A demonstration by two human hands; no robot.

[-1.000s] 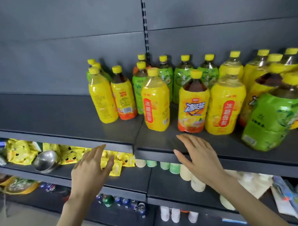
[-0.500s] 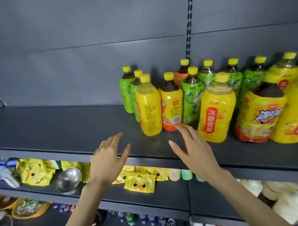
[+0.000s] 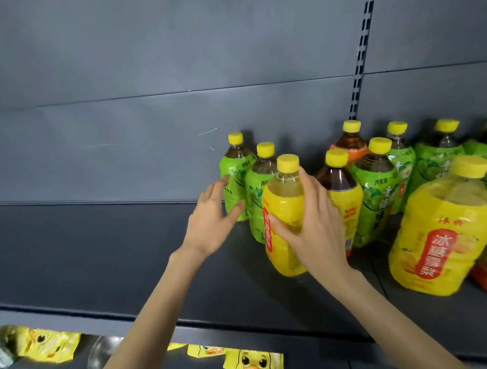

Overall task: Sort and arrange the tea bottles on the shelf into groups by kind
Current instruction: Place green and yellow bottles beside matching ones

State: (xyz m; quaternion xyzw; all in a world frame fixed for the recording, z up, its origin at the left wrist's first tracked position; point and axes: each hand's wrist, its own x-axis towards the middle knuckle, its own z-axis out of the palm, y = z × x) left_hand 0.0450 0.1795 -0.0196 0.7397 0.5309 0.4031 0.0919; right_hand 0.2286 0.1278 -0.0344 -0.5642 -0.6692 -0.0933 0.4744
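So a moment ago both hands were just floating open out over the front edge of the shelf [image 3: 100, 260]. Now the right hand [image 3: 314, 231] is up on the yellow bottle [image 3: 285, 207] at the front left of the bunch, thumb across its label and fingers wrapped round its right side. The left hand [image 3: 213, 222] is further in too, spread fingers right at the leftmost green bottle [image 3: 235, 179], and the view sits closer in.

Duck packets [image 3: 253, 365] and a steel bowl [image 3: 99, 353] lie on the lower shelf [image 3: 322, 360].
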